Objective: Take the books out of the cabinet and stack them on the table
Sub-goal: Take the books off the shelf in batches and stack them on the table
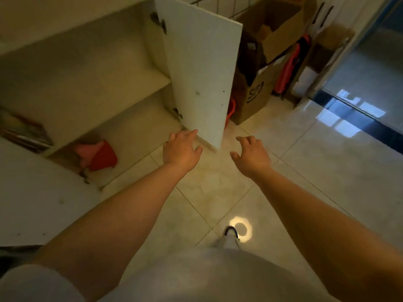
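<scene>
You face a matt white laminated cabinet door (pixel 202 68), glossy reflective floor tiles (pixel 305 162), and rough brown cardboard boxes (pixel 272 38) far right.

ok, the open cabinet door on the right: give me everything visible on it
The cabinet door is a flat white panel, apparently laminated board, swung wide open on two dark metal hinges: one near its top, one near its bottom. Its inner face shows a few small dark specks or holes. It hangs upright beside the cabinet's shelves, with its lower corner just above the tiled floor. The left hand reaches to its bottom edge with straight fingers; whether they touch it cannot be told. Cardboard boxes stand behind it.
</scene>
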